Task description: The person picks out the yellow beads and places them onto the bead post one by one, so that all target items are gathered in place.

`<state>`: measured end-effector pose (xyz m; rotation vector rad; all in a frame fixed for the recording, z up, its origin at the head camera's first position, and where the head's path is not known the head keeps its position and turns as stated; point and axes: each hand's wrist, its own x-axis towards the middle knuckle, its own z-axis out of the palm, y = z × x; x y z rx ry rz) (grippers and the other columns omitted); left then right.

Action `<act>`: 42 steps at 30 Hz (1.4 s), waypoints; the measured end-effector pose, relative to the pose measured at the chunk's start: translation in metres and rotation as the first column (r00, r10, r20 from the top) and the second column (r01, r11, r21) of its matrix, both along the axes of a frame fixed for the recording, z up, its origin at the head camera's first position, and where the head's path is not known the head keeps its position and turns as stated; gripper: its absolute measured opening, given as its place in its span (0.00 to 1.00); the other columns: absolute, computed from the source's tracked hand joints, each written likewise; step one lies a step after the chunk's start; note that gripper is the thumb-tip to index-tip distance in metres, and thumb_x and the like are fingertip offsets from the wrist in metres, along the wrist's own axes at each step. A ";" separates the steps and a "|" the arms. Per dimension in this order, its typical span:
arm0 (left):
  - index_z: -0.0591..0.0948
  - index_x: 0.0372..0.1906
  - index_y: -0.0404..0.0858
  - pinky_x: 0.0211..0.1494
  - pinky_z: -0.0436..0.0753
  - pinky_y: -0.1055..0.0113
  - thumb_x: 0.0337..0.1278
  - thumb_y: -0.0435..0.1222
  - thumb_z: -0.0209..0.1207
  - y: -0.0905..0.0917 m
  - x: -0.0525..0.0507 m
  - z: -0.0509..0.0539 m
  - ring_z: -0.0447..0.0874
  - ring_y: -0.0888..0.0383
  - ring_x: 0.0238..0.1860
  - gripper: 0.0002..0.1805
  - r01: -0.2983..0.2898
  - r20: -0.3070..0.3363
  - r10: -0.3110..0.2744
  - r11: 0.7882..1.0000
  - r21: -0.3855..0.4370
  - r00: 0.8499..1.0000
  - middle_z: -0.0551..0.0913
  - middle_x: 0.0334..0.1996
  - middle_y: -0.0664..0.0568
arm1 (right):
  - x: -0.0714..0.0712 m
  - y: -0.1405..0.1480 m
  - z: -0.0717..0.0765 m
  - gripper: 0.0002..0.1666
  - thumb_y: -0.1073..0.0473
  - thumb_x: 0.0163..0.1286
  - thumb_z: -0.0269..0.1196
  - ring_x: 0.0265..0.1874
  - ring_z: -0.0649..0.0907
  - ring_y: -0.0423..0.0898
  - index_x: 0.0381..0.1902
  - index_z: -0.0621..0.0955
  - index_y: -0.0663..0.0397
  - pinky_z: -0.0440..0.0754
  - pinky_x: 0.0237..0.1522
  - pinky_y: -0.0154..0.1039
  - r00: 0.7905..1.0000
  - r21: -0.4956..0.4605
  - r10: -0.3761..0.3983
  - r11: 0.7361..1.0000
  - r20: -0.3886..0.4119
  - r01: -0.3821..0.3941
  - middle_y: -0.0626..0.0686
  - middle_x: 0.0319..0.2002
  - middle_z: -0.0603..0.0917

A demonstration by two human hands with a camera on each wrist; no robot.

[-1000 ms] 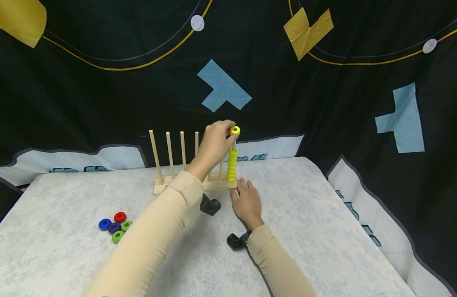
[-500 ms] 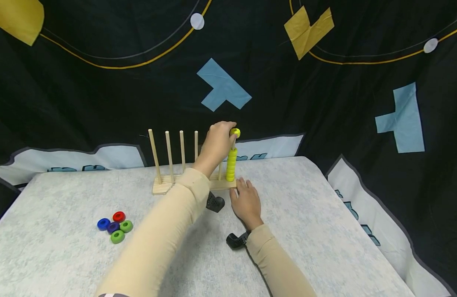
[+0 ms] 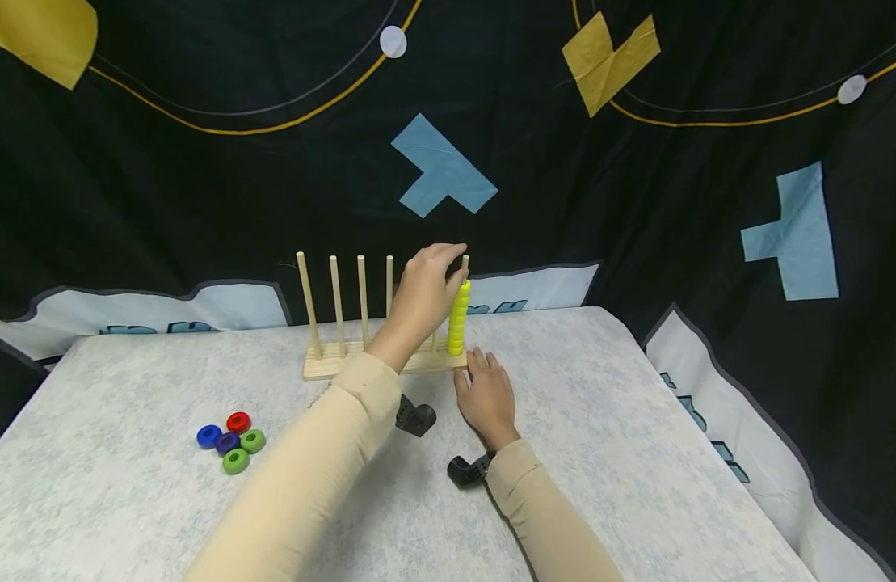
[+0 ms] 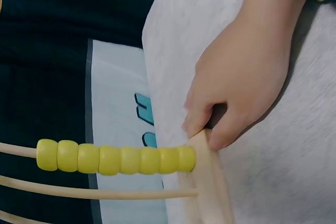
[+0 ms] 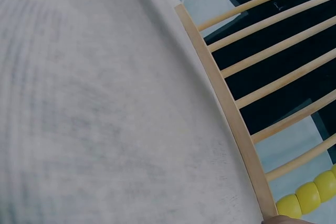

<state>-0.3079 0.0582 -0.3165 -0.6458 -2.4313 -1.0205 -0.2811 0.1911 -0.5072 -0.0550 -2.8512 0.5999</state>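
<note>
A wooden peg rack (image 3: 436,363) stands at the table's far side, its upright pegs in a row. Several yellow beads (image 3: 458,319) are stacked on the rightmost peg (image 4: 18,150). My left hand (image 3: 422,295) is beside the top of that peg, thumb and fingers apart, with no bead between them. It hides part of the pegs behind it. My right hand (image 3: 487,400) holds the right end of the rack's base; the left wrist view shows thumb and fingers (image 4: 197,119) on either side of it. Only a sliver of this hand enters the right wrist view.
On the table's left lie a red bead (image 3: 238,423), a blue bead (image 3: 208,436), a purple bead (image 3: 227,443) and two green beads (image 3: 235,461). A black curtain (image 3: 273,194) with taped shapes hangs behind the table (image 3: 600,453).
The yellow bead that my left hand held at the peg's top has gone down onto the stack, and the fingers have parted. My right hand has stayed at the rack's end.
</note>
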 end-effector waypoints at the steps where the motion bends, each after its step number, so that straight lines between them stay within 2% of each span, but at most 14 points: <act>1: 0.77 0.65 0.39 0.70 0.76 0.59 0.66 0.34 0.61 -0.002 0.003 -0.002 0.74 0.50 0.68 0.23 0.004 -0.020 -0.004 1.000 0.007 1.000 0.78 0.64 0.45 | -0.001 0.000 0.000 0.32 0.43 0.79 0.48 0.76 0.62 0.56 0.73 0.68 0.51 0.58 0.78 0.51 1.000 0.004 0.001 1.000 0.002 -0.001 0.54 0.74 0.67; 5: 0.77 0.64 0.38 0.72 0.74 0.57 0.66 0.35 0.62 -0.011 0.016 -0.015 0.75 0.48 0.67 0.23 0.017 -0.081 -0.015 0.999 0.029 0.997 0.79 0.63 0.44 | -0.002 0.002 -0.001 0.32 0.43 0.79 0.48 0.76 0.63 0.56 0.73 0.68 0.51 0.58 0.78 0.51 1.000 0.010 0.001 1.000 0.004 -0.001 0.53 0.74 0.67; 10: 0.78 0.63 0.37 0.69 0.78 0.55 0.64 0.36 0.63 -0.031 0.035 -0.037 0.77 0.48 0.65 0.23 0.004 -0.110 0.003 0.998 0.065 0.994 0.81 0.60 0.45 | -0.004 0.005 -0.002 0.32 0.43 0.78 0.49 0.76 0.63 0.56 0.73 0.69 0.52 0.59 0.78 0.52 1.000 0.007 -0.009 1.000 0.000 0.009 0.53 0.74 0.67; 18: 0.78 0.63 0.39 0.70 0.75 0.51 0.61 0.36 0.65 -0.067 0.070 -0.071 0.77 0.46 0.64 0.25 -0.067 -0.043 0.073 0.989 0.131 0.996 0.80 0.61 0.44 | -0.001 0.013 -0.003 0.32 0.43 0.78 0.49 0.76 0.63 0.56 0.73 0.68 0.53 0.60 0.77 0.53 1.000 -0.024 -0.014 1.000 -0.007 0.014 0.54 0.74 0.67; 25: 0.76 0.66 0.41 0.70 0.73 0.46 0.58 0.36 0.65 -0.091 0.094 -0.096 0.74 0.44 0.66 0.29 -0.134 -0.019 0.136 0.988 0.075 0.991 0.78 0.63 0.45 | -0.001 0.016 0.000 0.32 0.44 0.78 0.50 0.75 0.64 0.56 0.72 0.70 0.53 0.63 0.76 0.54 1.000 -0.028 -0.029 0.999 -0.006 0.029 0.54 0.73 0.69; 32: 0.73 0.68 0.39 0.72 0.70 0.45 0.59 0.39 0.62 -0.103 0.104 -0.108 0.68 0.43 0.70 0.31 -0.191 -0.028 0.190 0.981 -0.026 0.981 0.74 0.67 0.43 | 0.001 0.019 -0.001 0.31 0.46 0.77 0.50 0.75 0.65 0.56 0.71 0.70 0.55 0.63 0.76 0.52 0.999 -0.031 -0.032 0.999 -0.014 0.031 0.55 0.73 0.70; 37: 0.71 0.70 0.42 0.74 0.66 0.41 0.61 0.43 0.60 -0.110 0.104 -0.112 0.65 0.39 0.71 0.32 -0.246 -0.048 0.242 0.961 -0.124 0.969 0.71 0.69 0.41 | 0.002 0.022 -0.001 0.28 0.49 0.75 0.53 0.71 0.71 0.56 0.68 0.74 0.57 0.68 0.73 0.52 0.996 -0.042 -0.040 0.998 -0.082 0.036 0.57 0.68 0.75; 42: 0.66 0.75 0.51 0.76 0.51 0.31 0.64 0.49 0.56 -0.115 0.103 -0.109 0.55 0.37 0.76 0.34 -0.274 0.027 0.289 0.932 -0.235 0.957 0.63 0.75 0.41 | 0.009 0.024 0.004 0.28 0.49 0.74 0.55 0.67 0.75 0.57 0.66 0.75 0.59 0.72 0.69 0.55 0.989 -0.096 -0.055 0.994 -0.136 0.042 0.58 0.65 0.78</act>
